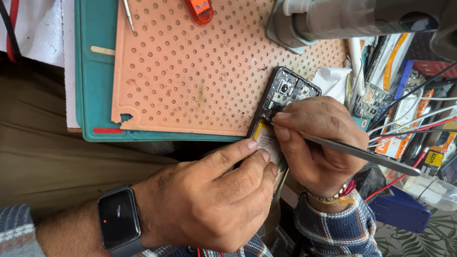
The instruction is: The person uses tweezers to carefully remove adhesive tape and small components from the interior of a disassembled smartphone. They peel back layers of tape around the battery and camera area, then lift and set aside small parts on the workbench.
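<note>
Fingers of the right hand (pixel 316 143) pinch metal tweezers (pixel 362 153), closed tight around the shaft; the tips are hidden behind the fingertips, so what they touch on the board cannot be made out. Left hand (pixel 209 202) has thumb and forefinger curled down onto the opened smartphone (pixel 285 97), pressing at the battery (pixel 267 140), holding nothing else. Phone lies back-off, tilted, its top end with camera module and circuit board on the edge of the perforated orange work mat (pixel 200 71), its lower half covered by both hands. Mat sits on a teal cutting mat (pixel 93 95). Black smartwatch (pixel 119 219) on the left wrist, thread bracelets (pixel 335 196) on the right. Orange plastic tool (pixel 200 9) cut off at the top edge. Grey blurred microscope arm (pixel 362 19) overhangs top right, too close to read clearly. White tissue (pixel 333 81) just beside the phone. Right side is a clutter of cables and parts (pixel 409 114), hard to separate.
</note>
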